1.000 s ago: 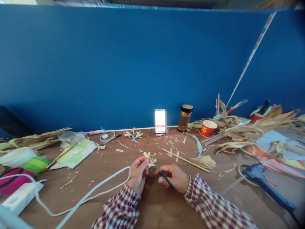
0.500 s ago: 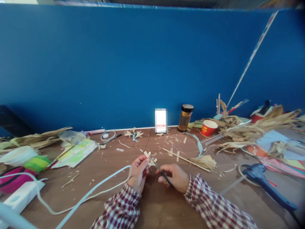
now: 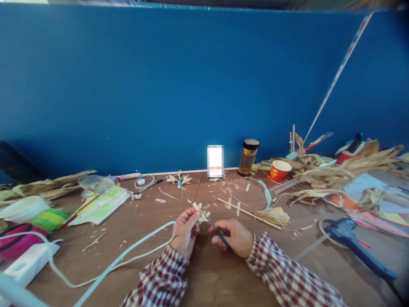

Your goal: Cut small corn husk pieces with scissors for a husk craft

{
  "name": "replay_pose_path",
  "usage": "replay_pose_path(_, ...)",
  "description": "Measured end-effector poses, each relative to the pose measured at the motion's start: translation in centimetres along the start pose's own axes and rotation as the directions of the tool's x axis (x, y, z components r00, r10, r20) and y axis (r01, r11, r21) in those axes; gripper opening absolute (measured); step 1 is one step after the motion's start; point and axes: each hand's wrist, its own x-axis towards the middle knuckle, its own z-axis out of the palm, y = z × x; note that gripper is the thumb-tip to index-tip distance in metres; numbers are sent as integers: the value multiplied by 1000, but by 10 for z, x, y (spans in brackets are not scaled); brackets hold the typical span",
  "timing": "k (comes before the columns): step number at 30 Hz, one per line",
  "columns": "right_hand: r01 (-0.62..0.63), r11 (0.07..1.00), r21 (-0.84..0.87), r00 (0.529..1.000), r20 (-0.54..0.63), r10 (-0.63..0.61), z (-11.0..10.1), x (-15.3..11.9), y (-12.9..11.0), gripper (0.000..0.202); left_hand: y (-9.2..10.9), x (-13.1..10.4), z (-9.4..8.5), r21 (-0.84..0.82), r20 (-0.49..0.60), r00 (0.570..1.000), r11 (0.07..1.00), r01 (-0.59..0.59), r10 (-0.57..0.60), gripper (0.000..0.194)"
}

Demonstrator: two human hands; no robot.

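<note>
My left hand (image 3: 188, 230) pinches a short pale strip of dried corn husk (image 3: 196, 207) between thumb and fingers. My right hand (image 3: 236, 237) is closed around dark, slim tweezers (image 3: 220, 235), whose thin tip reaches up-left to the strip. Whether the tip grips the husk or only touches it, I cannot tell. Further small pale husk pieces (image 3: 205, 216) lie just behind the fingertips. Beyond my right hand a thin stick (image 3: 243, 210) rests on the table beside a wider husk piece (image 3: 277, 216).
A blue glue gun (image 3: 358, 247) lies at right, near heaped dried husks (image 3: 332, 175). A lidded jar (image 3: 249, 157) and red paper cup (image 3: 280, 171) stand at the back. White cable (image 3: 128, 251) crosses left of my arm from a power strip (image 3: 27, 264). Scraps litter the table.
Both hands keep nearly the same place and hold. Only a very slight shift of the whole view shows.
</note>
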Motion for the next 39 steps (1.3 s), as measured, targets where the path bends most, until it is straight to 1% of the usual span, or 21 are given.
replay_pose_path(5, -17, 1000, 22, 1000, -13, 17, 2, 0, 1, 34, 1, -1, 1, 14, 14, 1000, 1000, 10, -10, 28)
replay_pose_path(10, -3, 991, 137, 1000, -22, 6, 2, 2, 0, 38, 1, -2, 2, 15, 15, 1000, 1000, 20, -20, 29)
replay_pose_path(14, -6, 986, 167, 1000, 19, 3, -1, 3, 0, 40, 2, -3, 2, 23, 20, 1000, 1000, 16, -16, 28)
replay_pose_path(19, -33, 987, 157, 998, 61, 23, -2, 0, -5, 45, 4, -4, 3, -24, 32, 998, 999, -48, 49, 30)
replay_pose_path(22, -42, 985, 168, 997, 73, 30, -1, 0, -4, 46, 6, -5, 3, -31, 23, 998, 998, -55, 56, 31)
replay_pose_path(24, -11, 979, 203, 1000, 31, 5, 0, 2, -2, 45, 7, -7, 3, -16, 21, 999, 999, -28, 29, 30)
replay_pose_path(26, 54, 967, 250, 998, -53, -42, 1, 4, 1, 44, 7, -8, 3, 23, 39, 999, 1000, 21, -22, 27)
replay_pose_path(28, 130, 952, 277, 984, -152, -90, 0, 7, 1, 46, 7, -11, 4, 87, 89, 992, 993, 78, -86, 23)
replay_pose_path(31, 222, 930, 292, 954, -264, -145, -3, 9, -1, 48, 4, -16, 5, 207, 187, 967, 969, 132, -171, 20)
replay_pose_path(33, 261, 917, 302, 942, -288, -173, -5, 9, -4, 49, 1, -18, 7, 285, 221, 953, 948, 141, -208, 20)
replay_pose_path(35, 272, 916, 294, 938, -293, -184, -7, 9, -6, 48, -1, -20, 8, 338, 228, 949, 932, 133, -218, 21)
replay_pose_path(39, 233, 950, 208, 934, -319, -159, -6, 8, -6, 38, -3, -19, 9, 374, 196, 961, 921, 109, -193, 23)
